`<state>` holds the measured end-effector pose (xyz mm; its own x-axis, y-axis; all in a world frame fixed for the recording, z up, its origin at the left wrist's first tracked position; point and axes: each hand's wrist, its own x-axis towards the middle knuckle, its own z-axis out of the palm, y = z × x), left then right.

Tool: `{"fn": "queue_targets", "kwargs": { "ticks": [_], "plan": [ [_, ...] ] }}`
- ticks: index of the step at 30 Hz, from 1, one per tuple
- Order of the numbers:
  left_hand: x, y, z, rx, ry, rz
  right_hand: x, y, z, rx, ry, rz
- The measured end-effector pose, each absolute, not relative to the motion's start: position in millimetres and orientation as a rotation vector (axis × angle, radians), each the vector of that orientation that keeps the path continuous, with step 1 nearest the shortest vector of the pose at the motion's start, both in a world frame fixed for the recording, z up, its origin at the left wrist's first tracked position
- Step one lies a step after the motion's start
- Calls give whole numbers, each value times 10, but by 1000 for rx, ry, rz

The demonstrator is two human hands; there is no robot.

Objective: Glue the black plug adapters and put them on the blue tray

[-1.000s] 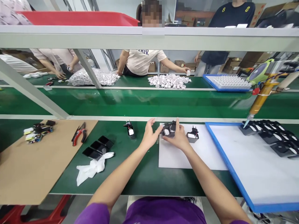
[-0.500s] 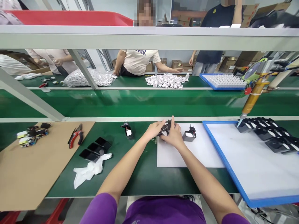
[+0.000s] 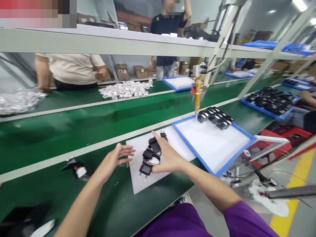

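Several black plug adapters with pins sit bunched in a row on a white sheet. My right hand curves around their right side, thumb at the near end and fingers at the far end; its palm side is hidden. My left hand is apart from them at the sheet's left edge, fingers spread, holding nothing. Farther left on the green bench, a black plug adapter with a white part stands by itself. Blurred black pieces and something white lie at the lower left.
A blue-rimmed tray with black housings lies to the right, under a yellow dispenser nozzle. Across the green belt are white parts and a co-worker. A fuller tray stands farther right.
The view has swung to the right. My left hand has come off the black plug adapters and opened; my right hand stays around them, now grouped with another on the sheet.
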<state>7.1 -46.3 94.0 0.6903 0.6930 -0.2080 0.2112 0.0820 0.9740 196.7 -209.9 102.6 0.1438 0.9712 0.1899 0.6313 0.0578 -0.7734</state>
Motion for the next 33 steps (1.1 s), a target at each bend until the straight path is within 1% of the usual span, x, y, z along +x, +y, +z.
{"fn": "queue_targets", "kwargs": {
  "ticks": [2,6,10,13,18,23,29,33],
  "plan": [
    [-35,-544,947,1481,795,347,2229,-2473,1046,-1647,-1481,521],
    [-192,-685,785,1489,802,207,3087,-3013,870,-1854,-1143,376],
    [-211,-664,532,1481,823,180,3993,-3116,641,-1966,-910,334],
    [-175,-640,448,1469,887,212,4415,-3018,541,-1997,-830,291],
    [-160,-673,474,1467,948,263,4735,-2822,476,-2050,-768,258],
    [-204,-643,453,1455,899,223,4934,-2761,400,-2097,-781,247],
    [-224,-623,377,1408,905,239,5116,-2754,295,-2152,-858,119],
    [-225,-616,345,1368,889,261,5100,-2849,311,-2199,-900,40]
  ]
}}
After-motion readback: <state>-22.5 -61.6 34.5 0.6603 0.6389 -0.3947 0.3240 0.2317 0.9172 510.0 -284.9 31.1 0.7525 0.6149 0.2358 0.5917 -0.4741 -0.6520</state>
